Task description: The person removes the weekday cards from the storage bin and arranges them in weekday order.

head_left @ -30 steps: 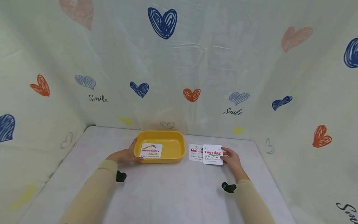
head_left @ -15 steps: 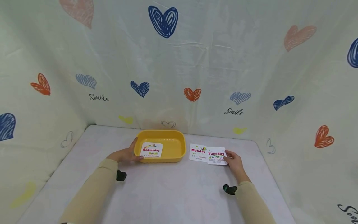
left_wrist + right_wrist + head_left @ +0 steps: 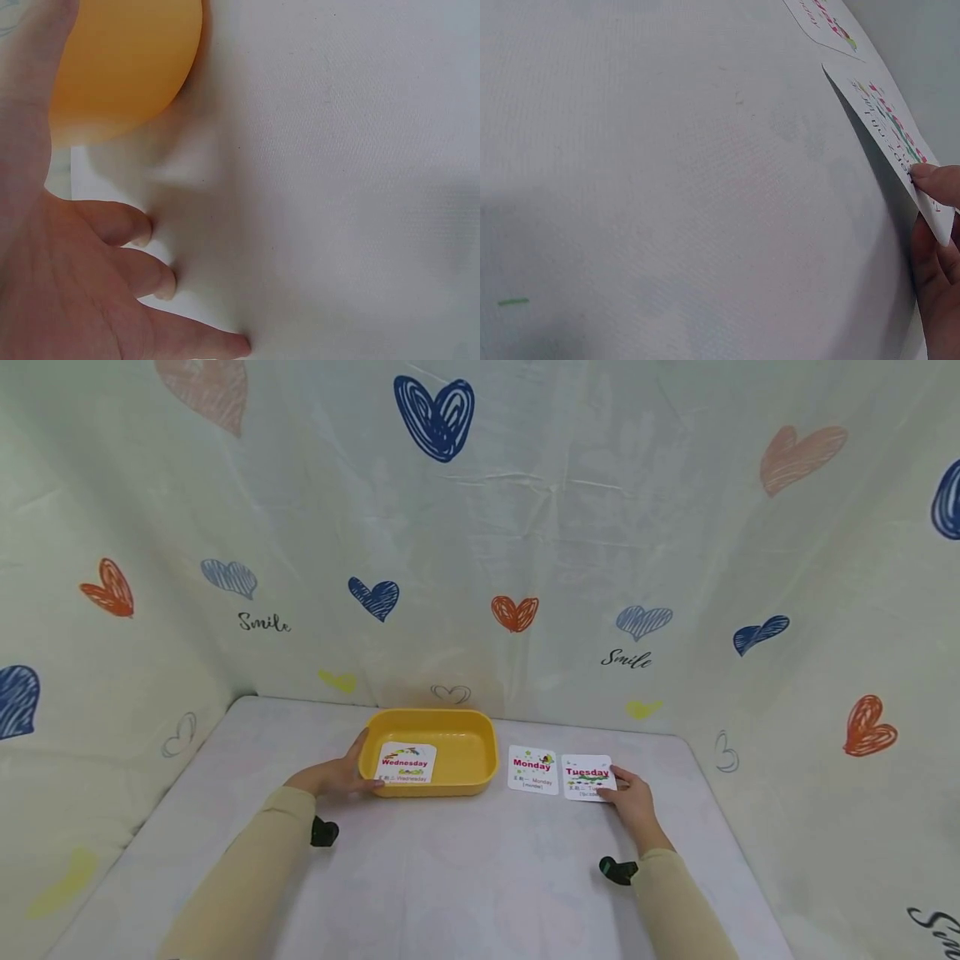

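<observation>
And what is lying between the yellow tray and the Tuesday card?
In the head view, the Monday card lies between the yellow tray and the Tuesday card.

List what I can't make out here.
Head view: end of the lower print on the Tuesday card, covered by the right hand.
Head view: bracketed line on the Monday card, too small to read reliably.
Right wrist view: part of the Monday card, past the top edge.
Left wrist view: most of the yellow tray, past the top edge.
</observation>
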Demonstrator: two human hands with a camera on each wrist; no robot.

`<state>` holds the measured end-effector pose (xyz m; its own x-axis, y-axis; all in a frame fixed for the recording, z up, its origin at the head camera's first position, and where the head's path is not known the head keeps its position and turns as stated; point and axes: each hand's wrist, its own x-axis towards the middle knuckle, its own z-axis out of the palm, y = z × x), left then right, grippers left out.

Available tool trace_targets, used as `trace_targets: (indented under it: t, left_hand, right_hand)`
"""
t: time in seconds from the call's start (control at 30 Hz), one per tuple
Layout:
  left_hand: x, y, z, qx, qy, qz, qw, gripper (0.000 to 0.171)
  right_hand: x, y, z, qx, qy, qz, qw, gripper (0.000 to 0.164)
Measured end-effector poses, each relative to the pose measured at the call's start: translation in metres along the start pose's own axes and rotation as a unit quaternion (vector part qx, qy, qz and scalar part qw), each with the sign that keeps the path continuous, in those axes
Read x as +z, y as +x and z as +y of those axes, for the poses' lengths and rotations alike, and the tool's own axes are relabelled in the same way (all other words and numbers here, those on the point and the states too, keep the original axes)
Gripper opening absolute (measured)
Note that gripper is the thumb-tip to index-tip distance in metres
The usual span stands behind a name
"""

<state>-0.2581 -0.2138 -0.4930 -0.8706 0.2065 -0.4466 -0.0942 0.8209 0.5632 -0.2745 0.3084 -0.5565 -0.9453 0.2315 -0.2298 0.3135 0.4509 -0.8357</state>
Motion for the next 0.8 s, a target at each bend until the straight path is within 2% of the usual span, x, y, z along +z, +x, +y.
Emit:
trace_targets:
  t: [0.2, 0.47, 0.8]
  left_hand:
    - [0.0017, 0.0004, -0.0018, -0.002, 0.004, 0.005, 1.0000, 0.121]
    - [0.0044, 0.0047, -0.0064, -0.012, -0.001, 0.004, 0.9999, 0.124]
    - [0.0007, 0.0011, -0.0027, 0.009, 0.000, -0.002, 1.0000, 0.120]
  right_hand:
    - [-0.0009, -0.0004, 0.0023, -0.004, -0.010, 0.012, 1.000, 0.063]
    - [-0.0003, 0.0011, 0.0010, -0.014, -0.036, 0.007, 0.999, 0.063]
    - [0.0010, 0.0057, 0.0024, -0.023, -0.076, -0.005, 0.997, 0.063]
